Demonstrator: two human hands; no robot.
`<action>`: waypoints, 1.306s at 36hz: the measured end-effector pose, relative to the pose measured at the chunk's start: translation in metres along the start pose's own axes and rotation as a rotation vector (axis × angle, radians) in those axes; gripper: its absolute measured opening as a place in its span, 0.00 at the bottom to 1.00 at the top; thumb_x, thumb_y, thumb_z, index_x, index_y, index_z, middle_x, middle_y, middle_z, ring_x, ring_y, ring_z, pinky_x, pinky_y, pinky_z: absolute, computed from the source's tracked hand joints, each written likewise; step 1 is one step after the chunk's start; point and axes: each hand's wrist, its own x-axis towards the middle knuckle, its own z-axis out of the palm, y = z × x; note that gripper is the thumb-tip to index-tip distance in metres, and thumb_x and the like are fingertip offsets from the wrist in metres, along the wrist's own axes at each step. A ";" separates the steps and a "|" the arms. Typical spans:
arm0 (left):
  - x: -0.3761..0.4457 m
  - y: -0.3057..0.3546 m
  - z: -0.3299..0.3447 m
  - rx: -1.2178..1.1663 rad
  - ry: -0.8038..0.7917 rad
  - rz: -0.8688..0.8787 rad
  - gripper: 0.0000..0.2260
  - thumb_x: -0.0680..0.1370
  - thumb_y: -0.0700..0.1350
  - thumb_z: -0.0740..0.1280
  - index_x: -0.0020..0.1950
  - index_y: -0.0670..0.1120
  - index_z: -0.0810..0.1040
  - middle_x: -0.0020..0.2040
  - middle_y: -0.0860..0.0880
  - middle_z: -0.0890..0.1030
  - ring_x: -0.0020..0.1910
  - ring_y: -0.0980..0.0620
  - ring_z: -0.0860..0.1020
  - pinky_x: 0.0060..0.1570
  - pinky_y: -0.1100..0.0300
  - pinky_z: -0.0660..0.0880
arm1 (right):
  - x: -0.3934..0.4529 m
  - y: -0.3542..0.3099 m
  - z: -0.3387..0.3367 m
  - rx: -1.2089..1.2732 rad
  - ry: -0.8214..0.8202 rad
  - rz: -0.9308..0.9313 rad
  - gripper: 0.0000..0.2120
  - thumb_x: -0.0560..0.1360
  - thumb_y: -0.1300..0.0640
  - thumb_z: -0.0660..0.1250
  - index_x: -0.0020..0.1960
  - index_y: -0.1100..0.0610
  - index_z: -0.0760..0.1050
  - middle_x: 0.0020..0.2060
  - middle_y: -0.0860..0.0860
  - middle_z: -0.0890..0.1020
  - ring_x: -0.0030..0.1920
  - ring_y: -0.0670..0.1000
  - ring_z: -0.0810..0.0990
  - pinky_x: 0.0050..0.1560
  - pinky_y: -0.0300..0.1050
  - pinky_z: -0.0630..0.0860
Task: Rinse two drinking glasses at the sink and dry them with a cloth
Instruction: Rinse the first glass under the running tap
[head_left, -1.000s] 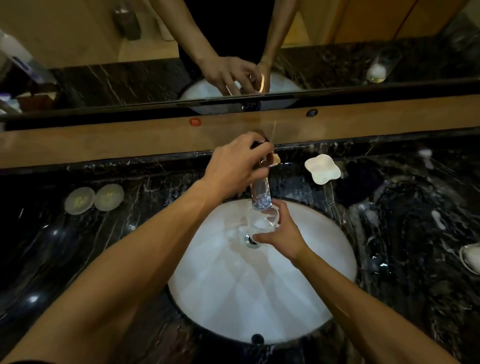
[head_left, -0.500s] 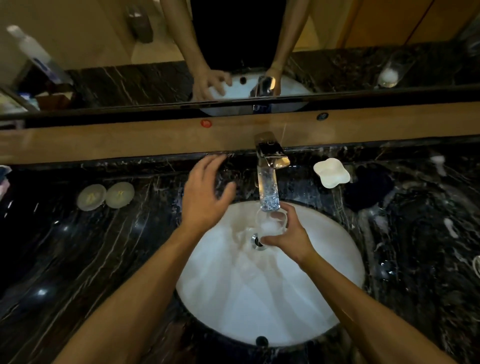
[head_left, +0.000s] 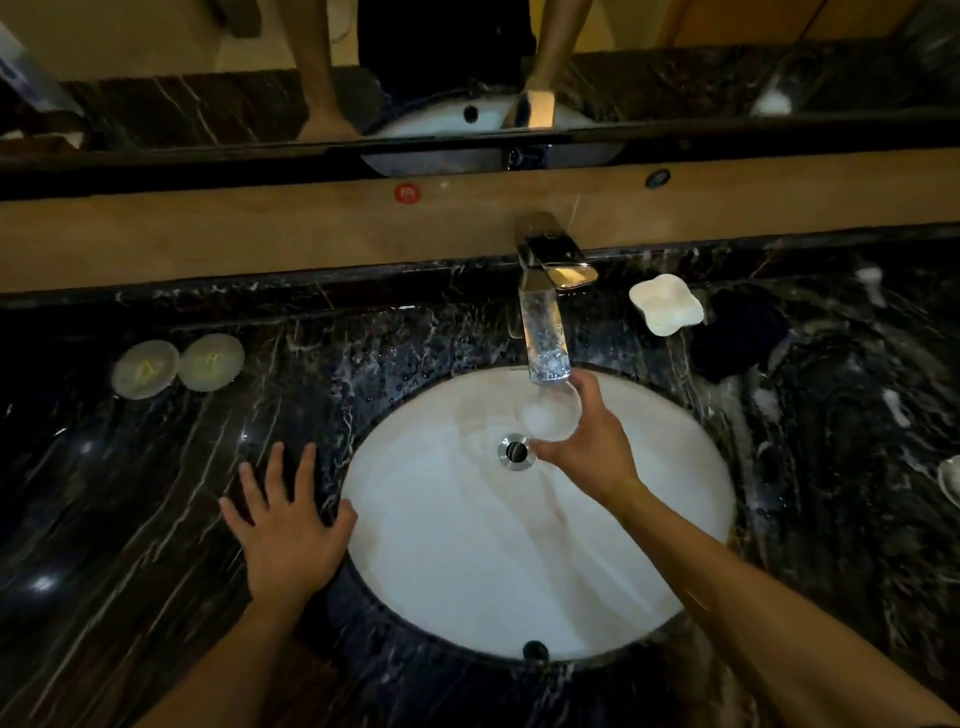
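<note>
A clear drinking glass (head_left: 551, 414) stands upright under the running chrome tap (head_left: 550, 260), over the white oval sink (head_left: 467, 561). Water pours from the spout into it and it looks full of froth. My right hand (head_left: 587, 447) grips the glass from the right side, just above the drain (head_left: 514, 451). My left hand (head_left: 285, 525) lies flat with fingers spread on the dark marble counter (head_left: 130, 519), at the sink's left rim, holding nothing. A dark cloth (head_left: 743, 332) lies on the counter right of the tap. A second glass shows only as a mirror reflection (head_left: 776, 96) at top right.
Two round pale coasters (head_left: 179, 364) sit on the counter at the left. A white flower-shaped dish (head_left: 666, 310) is right of the tap. Another white object (head_left: 950, 480) shows at the right edge. A wooden ledge (head_left: 208, 234) and mirror run along the back.
My left hand let go of the tap handle and came down to rest flat on the counter left of the sink. Water keeps running into the glass held by my right hand.
</note>
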 end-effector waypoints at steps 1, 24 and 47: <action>0.001 -0.001 0.001 0.005 0.006 0.001 0.37 0.73 0.67 0.51 0.80 0.54 0.54 0.82 0.46 0.52 0.80 0.38 0.45 0.73 0.31 0.43 | 0.002 0.000 0.001 -0.037 0.004 -0.008 0.42 0.63 0.51 0.81 0.70 0.42 0.62 0.59 0.46 0.78 0.55 0.52 0.77 0.52 0.52 0.79; 0.002 -0.003 0.006 -0.018 0.061 0.007 0.37 0.72 0.66 0.54 0.80 0.54 0.56 0.81 0.47 0.53 0.80 0.40 0.45 0.74 0.32 0.43 | 0.013 0.005 0.016 -0.017 0.126 -0.030 0.39 0.62 0.52 0.80 0.68 0.40 0.66 0.60 0.45 0.78 0.57 0.50 0.77 0.51 0.47 0.76; 0.000 -0.001 0.001 -0.021 0.056 0.011 0.38 0.71 0.66 0.53 0.80 0.53 0.58 0.81 0.46 0.54 0.80 0.40 0.46 0.74 0.32 0.44 | 0.008 0.009 0.029 0.025 0.147 -0.032 0.41 0.62 0.58 0.81 0.70 0.46 0.66 0.65 0.48 0.73 0.63 0.49 0.72 0.55 0.40 0.71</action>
